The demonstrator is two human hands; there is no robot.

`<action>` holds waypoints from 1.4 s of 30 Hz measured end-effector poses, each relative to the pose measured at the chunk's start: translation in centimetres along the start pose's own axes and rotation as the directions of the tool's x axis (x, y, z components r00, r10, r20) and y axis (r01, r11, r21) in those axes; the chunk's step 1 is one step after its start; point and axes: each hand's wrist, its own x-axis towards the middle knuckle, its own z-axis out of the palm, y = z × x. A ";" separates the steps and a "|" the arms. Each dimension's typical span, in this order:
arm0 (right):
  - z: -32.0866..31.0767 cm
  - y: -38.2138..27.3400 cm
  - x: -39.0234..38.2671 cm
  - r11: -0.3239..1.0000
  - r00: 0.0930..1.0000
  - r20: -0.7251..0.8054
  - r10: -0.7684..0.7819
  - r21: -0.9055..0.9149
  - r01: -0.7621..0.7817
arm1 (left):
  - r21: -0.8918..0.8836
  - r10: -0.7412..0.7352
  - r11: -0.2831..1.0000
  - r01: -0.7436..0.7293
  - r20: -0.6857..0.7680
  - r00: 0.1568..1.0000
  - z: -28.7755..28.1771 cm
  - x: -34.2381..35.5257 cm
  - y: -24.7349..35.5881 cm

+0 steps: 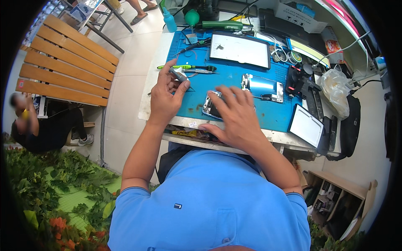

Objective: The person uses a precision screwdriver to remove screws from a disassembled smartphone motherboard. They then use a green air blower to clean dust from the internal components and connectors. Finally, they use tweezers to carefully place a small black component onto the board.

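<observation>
Hands apart at a repair bench, a person in a blue shirt pinches a slim grey screwdriver [180, 75] in the left hand [164, 100], its tip angled toward the blue mat [271, 119], while the right hand [236, 118] spreads loosely over an opened phone [215, 110]; whether those fingers touch it cannot be told. The phone lies near the mat's front edge, left of a separate shiny panel [261, 86]. A slipped tip could scratch the exposed insides; an unsteadied phone could skid, and a careless rightward sweep of the right hand might knock the panel.
</observation>
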 end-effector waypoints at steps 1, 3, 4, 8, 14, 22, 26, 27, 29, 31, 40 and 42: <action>0.6 -0.2 1.0 1.000 1.000 0.025 -0.018 -0.022 0.018 | -0.026 -0.007 1.000 0.007 -0.007 1.000 0.0 0.0 -0.3; 2.2 -0.3 2.2 0.996 0.996 0.076 -0.046 -0.067 0.051 | -0.081 -0.021 0.997 0.020 -0.014 1.000 0.1 0.1 -0.8; 2.8 -0.3 2.5 0.995 0.995 0.080 -0.052 -0.085 0.059 | -0.087 -0.029 0.996 0.027 -0.015 0.999 0.1 0.0 -0.7; 3.6 -0.3 3.0 0.992 0.994 0.096 -0.055 -0.109 0.066 | -0.108 -0.051 0.993 0.049 -0.013 0.999 0.0 0.0 -0.3; 3.6 -0.1 3.2 0.997 0.997 0.079 -0.017 -0.077 0.023 | -0.099 0.000 0.995 -0.008 -0.087 0.996 -0.1 -0.4 -0.5; 3.5 0.5 2.9 0.997 0.999 0.044 0.018 -0.074 -0.015 | -0.097 0.058 0.993 -0.062 -0.038 0.998 -0.2 -0.9 -0.8; 3.2 0.6 2.8 0.998 0.999 0.038 0.017 -0.069 -0.014 | -0.105 0.052 0.993 -0.053 -0.017 0.999 -0.1 -0.8 -0.7; 3.2 0.6 2.8 0.997 0.999 0.036 0.016 -0.070 -0.014 | -0.109 0.048 0.993 -0.049 -0.016 0.999 -0.1 -0.8 -0.7; 3.3 0.7 2.7 0.998 0.999 0.037 0.013 -0.065 -0.011 | -0.112 0.047 0.992 -0.049 -0.016 0.999 0.1 -0.7 -0.6; 3.3 0.7 2.6 0.999 0.999 0.043 0.012 -0.051 -0.009 | -0.116 0.041 0.992 -0.041 -0.009 0.999 0.1 -0.6 -0.5; 2.3 0.3 1.7 0.999 0.999 0.027 0.031 -0.010 -0.031 | -0.129 0.040 0.991 -0.044 -0.028 0.999 0.5 -0.4 -0.7; 2.1 0.5 1.1 0.999 0.998 0.024 0.051 -0.014 -0.051 | -0.156 0.010 0.988 -0.013 -0.023 1.000 0.4 -0.2 -0.7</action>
